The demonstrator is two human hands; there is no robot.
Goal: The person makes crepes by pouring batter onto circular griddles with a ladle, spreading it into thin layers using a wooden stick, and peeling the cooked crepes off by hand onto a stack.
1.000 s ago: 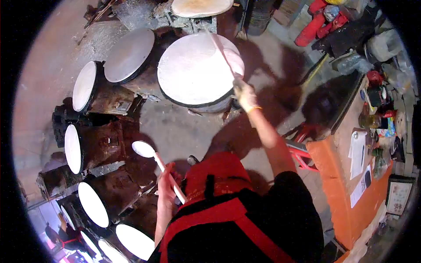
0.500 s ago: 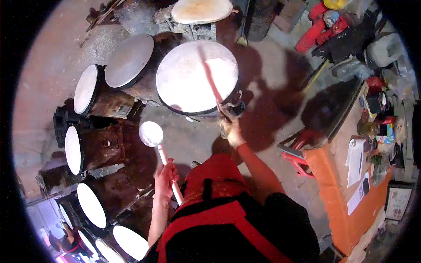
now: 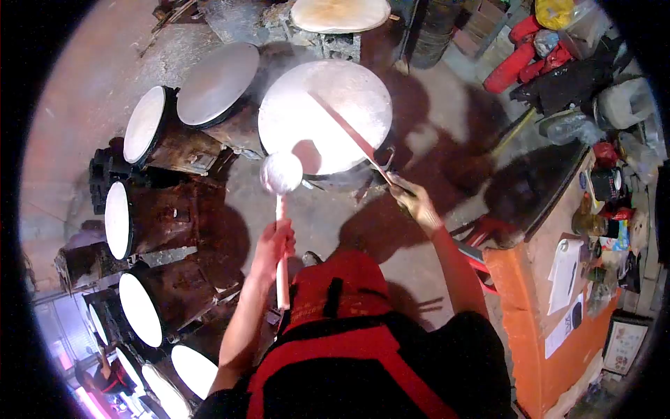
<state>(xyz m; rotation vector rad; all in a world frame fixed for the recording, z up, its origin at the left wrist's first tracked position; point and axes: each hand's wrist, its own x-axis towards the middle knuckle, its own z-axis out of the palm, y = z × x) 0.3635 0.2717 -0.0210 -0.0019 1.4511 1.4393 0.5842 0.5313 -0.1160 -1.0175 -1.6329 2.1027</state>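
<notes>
My left hand [image 3: 276, 241] is closed round the pale handle of a ladle [image 3: 282, 174], whose round bowl is over the near edge of a large round griddle [image 3: 335, 105]. The griddle's top looks white and brightly lit. To the right, my right hand [image 3: 414, 202] grips one end of a long, thin flat stick [image 3: 356, 138]. The stick reaches up and left over the griddle; whether it touches the surface I cannot tell.
More round griddles [image 3: 218, 84] stand in a curve down the left side. A pale round disc [image 3: 340, 14] lies beyond the large griddle. An orange-sided table [image 3: 520, 307] with papers and jars stands at right. Another person [image 3: 112, 377] is at lower left.
My left hand has raised the ladle up and right, from beside the griddle to its near edge. My right hand has shifted right, and the stick now slants more to the left.
</notes>
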